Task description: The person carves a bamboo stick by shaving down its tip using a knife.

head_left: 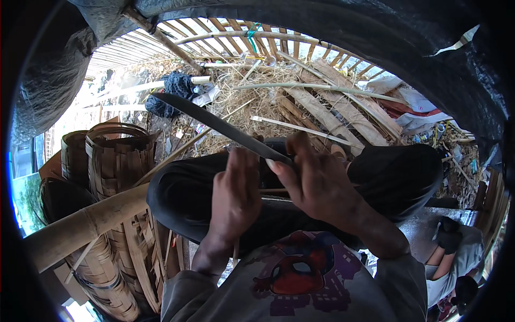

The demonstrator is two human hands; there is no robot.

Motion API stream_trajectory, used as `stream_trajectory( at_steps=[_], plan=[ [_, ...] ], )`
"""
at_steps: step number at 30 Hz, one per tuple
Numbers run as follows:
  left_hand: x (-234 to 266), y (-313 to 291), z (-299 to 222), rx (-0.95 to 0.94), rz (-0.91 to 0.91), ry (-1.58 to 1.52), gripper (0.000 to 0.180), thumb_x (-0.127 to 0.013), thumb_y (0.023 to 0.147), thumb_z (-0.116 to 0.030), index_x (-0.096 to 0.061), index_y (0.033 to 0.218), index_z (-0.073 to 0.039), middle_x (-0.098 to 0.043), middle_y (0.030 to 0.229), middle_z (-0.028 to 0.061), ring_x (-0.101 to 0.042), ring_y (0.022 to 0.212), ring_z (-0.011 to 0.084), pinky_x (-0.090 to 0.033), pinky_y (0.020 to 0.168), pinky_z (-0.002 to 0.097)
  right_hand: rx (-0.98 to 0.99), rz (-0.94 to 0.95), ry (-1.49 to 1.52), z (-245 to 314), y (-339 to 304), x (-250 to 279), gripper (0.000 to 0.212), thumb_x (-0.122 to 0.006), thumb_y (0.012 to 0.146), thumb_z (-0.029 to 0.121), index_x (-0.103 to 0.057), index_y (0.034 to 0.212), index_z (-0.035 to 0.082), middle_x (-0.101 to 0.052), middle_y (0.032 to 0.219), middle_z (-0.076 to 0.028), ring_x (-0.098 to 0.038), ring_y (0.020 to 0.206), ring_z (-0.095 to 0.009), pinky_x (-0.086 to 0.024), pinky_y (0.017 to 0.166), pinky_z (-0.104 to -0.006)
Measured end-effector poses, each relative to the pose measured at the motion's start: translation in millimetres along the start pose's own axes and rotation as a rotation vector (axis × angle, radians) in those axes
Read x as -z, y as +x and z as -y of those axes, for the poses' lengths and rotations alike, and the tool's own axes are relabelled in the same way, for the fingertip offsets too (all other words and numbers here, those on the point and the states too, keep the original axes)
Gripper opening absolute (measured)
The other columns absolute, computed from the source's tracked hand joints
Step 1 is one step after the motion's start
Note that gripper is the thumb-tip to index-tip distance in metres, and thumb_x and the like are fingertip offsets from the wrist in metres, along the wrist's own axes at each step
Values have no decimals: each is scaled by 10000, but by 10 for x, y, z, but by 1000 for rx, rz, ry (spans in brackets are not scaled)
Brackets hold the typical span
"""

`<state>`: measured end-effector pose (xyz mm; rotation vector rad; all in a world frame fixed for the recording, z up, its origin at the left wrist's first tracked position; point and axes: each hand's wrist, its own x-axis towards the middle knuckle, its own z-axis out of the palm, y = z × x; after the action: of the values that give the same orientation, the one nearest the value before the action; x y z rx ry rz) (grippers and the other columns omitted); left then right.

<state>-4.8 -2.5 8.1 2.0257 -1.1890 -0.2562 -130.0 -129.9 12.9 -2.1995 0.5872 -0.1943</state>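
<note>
A long machete (214, 122) with a dark, wide blade slants up and to the left in front of me. My right hand (324, 180) is closed around its handle end, with the thumb laid along the base of the blade. Just below the blade, my left hand (235, 190) is closed, its knuckles close to the metal. What its fingers hold is hidden. A thin brown strip (274, 190) shows between my two hands, over my dark trousers (185, 185). I cannot tell whether either hand touches this strip.
At left a thick bamboo pole (88, 228) runs beside my knee, with woven bamboo baskets (115, 161) around it. Ahead lie shavings (236, 88), planks (343, 96), a dark bundled cloth (174, 91) and a slatted bamboo fence (241, 40). Another person's legs (442, 247) show at lower right.
</note>
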Motion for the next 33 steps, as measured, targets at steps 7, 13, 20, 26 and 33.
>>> stream_trajectory(
  at_steps=[7, 13, 20, 26, 33],
  plan=[
    [45, 72, -76, 199, 130, -219, 57, -456, 919, 8, -430, 970, 10, -536, 617, 173, -580, 513, 334, -419, 462, 377, 294, -357, -117, -202, -107, -57, 462, -553, 930, 294, -402, 1118, -101, -562, 563, -49, -605, 453, -228, -454, 384, -331],
    [30, 82, -13, 283, -136, -150, 204, -398, 1000, -161, -474, 925, 12, -398, 574, 24, -322, 495, 64, -274, 454, 235, 209, -287, -109, -116, -48, -132, 475, -538, 935, 327, -416, 1083, -107, -536, 511, -64, -572, 399, -224, -425, 347, -331],
    [-108, -42, -164, -121, 131, 3, 158, -485, 855, 41, -451, 1010, 37, -542, 678, 212, -580, 575, 384, -448, 474, 431, 132, -159, -36, 21, 108, -143, 564, -603, 905, 259, -353, 1238, -120, -627, 833, -128, -582, 491, -226, -466, 439, -346],
    [-193, -29, -109, -1, 401, -198, 171, -507, 847, 34, -455, 1006, -1, -548, 716, 201, -594, 627, 374, -454, 510, 463, 268, -392, -181, -334, -35, -196, 536, -603, 907, 278, -376, 1205, -106, -547, 675, -99, -541, 464, -188, -430, 416, -311],
    [-202, -20, -177, 78, 406, -221, 90, -491, 902, -15, -463, 986, 5, -517, 687, 202, -581, 632, 374, -435, 497, 439, -216, -21, 1069, -177, -5, 245, 371, -427, 976, 427, -393, 989, 58, -407, 598, -17, -393, 489, -78, -313, 454, -243]
  ],
)
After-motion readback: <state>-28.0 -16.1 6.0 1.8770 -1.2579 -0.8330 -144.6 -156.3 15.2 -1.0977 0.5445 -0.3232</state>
